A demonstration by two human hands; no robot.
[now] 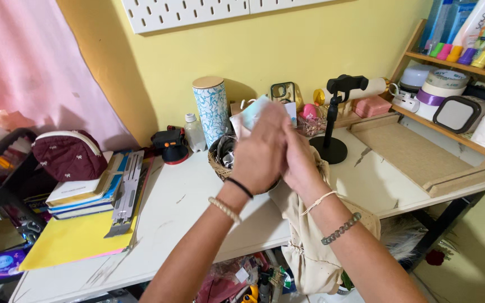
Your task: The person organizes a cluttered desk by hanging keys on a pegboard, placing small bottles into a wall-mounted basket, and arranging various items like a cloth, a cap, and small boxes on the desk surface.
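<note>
Both hands are raised together over the white desk point(192, 207). My left hand point(262, 148) and my right hand point(298, 160) press against each other and hold a pale blue and white folded packet point(251, 115) between them. A beige cloth bag point(310, 247) hangs below my right wrist over the desk's front edge. A small woven basket point(218, 163) sits just behind the hands, partly hidden by them.
A patterned blue and white canister point(211, 109), a small white bottle point(193, 132), a black phone stand point(332, 123) and a wooden board point(422, 157) stand on the desk. Stacked books point(85, 193), a maroon pouch point(68, 154) and yellow paper point(74, 238) lie at left. A wooden shelf point(456, 67) holds tape and bottles.
</note>
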